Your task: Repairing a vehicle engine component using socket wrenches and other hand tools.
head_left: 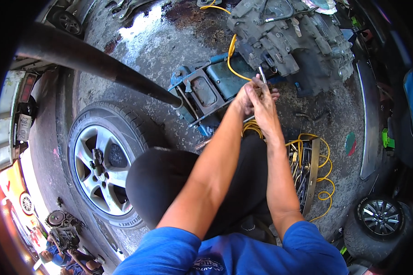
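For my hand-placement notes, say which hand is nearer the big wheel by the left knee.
Left. The left hand is to the right of the wheel, apart from it; the right hand is beside the left one, slightly farther right.

"What's the person wearing?"
"A blue shirt point(266, 254) with short, loose sleeves point(163, 250)."
"Any marking?"
"A pale chest print point(209, 265), perhaps an emblem; the lower edge crops it."
"And below?"
"Black trousers point(163, 181), rounded over the knee."
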